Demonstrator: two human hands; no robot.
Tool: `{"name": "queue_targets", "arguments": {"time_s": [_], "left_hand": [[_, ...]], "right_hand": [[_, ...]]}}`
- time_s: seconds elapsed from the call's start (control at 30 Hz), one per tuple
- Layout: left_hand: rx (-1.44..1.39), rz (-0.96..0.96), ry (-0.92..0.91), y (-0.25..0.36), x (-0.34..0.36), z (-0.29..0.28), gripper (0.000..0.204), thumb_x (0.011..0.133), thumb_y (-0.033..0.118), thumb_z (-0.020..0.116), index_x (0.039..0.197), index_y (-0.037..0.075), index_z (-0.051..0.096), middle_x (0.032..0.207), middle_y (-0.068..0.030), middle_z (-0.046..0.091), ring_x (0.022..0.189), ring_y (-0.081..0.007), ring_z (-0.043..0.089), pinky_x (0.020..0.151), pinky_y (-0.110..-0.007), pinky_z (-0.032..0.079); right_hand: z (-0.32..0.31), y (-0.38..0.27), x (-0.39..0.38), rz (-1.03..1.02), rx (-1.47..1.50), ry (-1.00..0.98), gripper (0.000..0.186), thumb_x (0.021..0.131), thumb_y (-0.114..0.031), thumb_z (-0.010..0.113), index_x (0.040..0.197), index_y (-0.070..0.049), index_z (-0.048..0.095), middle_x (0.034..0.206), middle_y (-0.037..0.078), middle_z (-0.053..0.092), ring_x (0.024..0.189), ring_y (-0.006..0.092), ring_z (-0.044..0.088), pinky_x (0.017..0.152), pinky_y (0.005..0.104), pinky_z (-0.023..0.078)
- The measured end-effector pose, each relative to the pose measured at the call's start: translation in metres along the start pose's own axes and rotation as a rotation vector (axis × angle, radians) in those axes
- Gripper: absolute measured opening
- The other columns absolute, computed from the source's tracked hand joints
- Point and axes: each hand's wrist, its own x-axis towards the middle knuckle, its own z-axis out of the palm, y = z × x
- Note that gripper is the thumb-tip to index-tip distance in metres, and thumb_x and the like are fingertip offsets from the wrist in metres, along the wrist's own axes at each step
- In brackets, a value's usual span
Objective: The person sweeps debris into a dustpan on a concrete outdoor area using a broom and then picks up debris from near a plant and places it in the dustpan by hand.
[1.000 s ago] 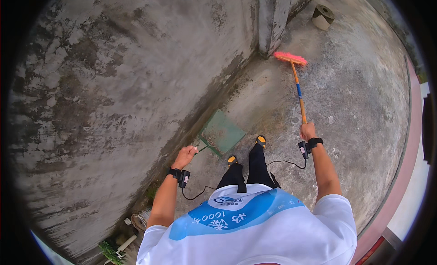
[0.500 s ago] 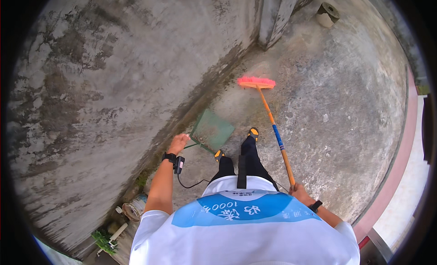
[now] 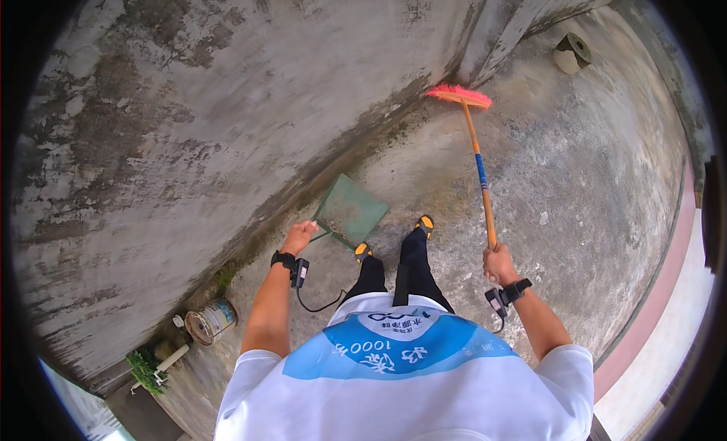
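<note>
While a wall (image 3: pixel 189 138) is rising to the left of the dustpan (image 3: pixel 356 195), a plant (image 3: pixel 144 371) is showing well below and left of the dustpan. Somewhat nearer the dustpan on that same side, a bucket (image 3: pixel 203 325) is sitting. The left grip (image 3: pixel 301 235) is clasping the dustpan's handle, just left of the dustpan, which is apparently resting on the floor (image 3: pixel 560 168) with brownish litter (image 3: pixel 347 214) lying in it. Just below the dustpan, a shoe (image 3: pixel 363 251) is standing so close that I cannot tell whether they are touching. Right of the dustpan, the broom (image 3: pixel 480 172) is slanting outward, its pink bristles (image 3: pixel 453 90) lying above and beyond the dustpan, near the wall's foot. The right grip (image 3: pixel 498 265) is clenching the broom's handle, below and right of the dustpan. Farthest up and right, a cylinder (image 3: pixel 572 53) is standing.

Sweeping is seemingly the step in hand, with the broom extending outward; the next move is probably calling for a controlled stroke toward the dustpan, held steady.

Below left of the dustpan, the bucket is bearing an unreadable label. Below right, the shirt (image 3: pixel 409 411) is carrying blue print with characters and digits, facing upside down, partly legible.
</note>
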Motion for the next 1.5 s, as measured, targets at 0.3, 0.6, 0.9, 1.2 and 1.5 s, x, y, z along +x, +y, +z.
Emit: {"name": "queue_targets", "arguments": {"time_s": [0.3,0.6,0.9,1.2,1.5], "left_hand": [[-0.075,0.069,0.121,-0.037,-0.024,-0.008,0.036,0.081,0.038,0.041,0.08,0.006,0.057,0.053,-0.0046,0.045,0.049,-0.0149,0.045,0.048,-0.029,0.038],[-0.147,0.022,0.079,-0.067,-0.025,-0.019,0.034,0.082,0.036,0.041,0.079,0.006,0.058,0.054,-0.004,0.045,0.049,-0.013,0.044,0.045,-0.028,0.038],[-0.115,-0.067,0.105,-0.09,-0.057,-0.029,0.027,0.079,0.028,0.047,0.076,0.005,0.06,0.07,-0.0153,0.056,0.066,-0.0249,0.054,0.062,-0.034,0.041],[-0.139,-0.13,0.134,-0.13,-0.084,-0.037,0.03,0.082,0.031,0.045,0.078,0.004,0.058,0.072,-0.0124,0.056,0.067,-0.0234,0.052,0.063,-0.032,0.04],[-0.205,-0.198,0.131,-0.147,-0.091,-0.048,0.032,0.082,0.033,0.044,0.077,0.006,0.059,0.06,-0.0081,0.051,0.052,-0.0148,0.045,0.047,-0.03,0.038]], "right_hand": [[0.026,0.015,-0.046,-0.005,-0.693,-0.065,0.008,0.069,0.0,0.045,0.069,0.008,0.045,0.049,0.016,0.05,0.037,0.0241,0.053,0.028,0.034,0.037],[0.021,0.098,-0.166,-0.013,-0.284,-0.072,0.011,0.072,-0.006,0.055,0.073,0.004,0.049,0.054,0.004,0.046,0.051,0.0088,0.045,0.042,0.0254,0.036],[0.017,0.047,-0.105,0.068,-0.044,-0.054,0.009,0.075,-0.004,0.042,0.068,-0.004,0.037,0.048,0.002,0.037,0.033,0.011,0.036,0.027,0.0264,0.028],[0.047,0.012,0.005,0.034,-0.63,-0.09,0.009,0.068,-0.001,0.042,0.064,0.007,0.045,0.043,0.015,0.047,0.032,0.0232,0.05,0.027,0.0332,0.037],[0.05,0.116,-0.144,-0.293,-0.765,-0.039,0.013,0.067,-0.007,0.052,0.07,0.005,0.049,0.056,0.018,0.053,0.052,0.0264,0.056,0.045,0.0344,0.042]]}}
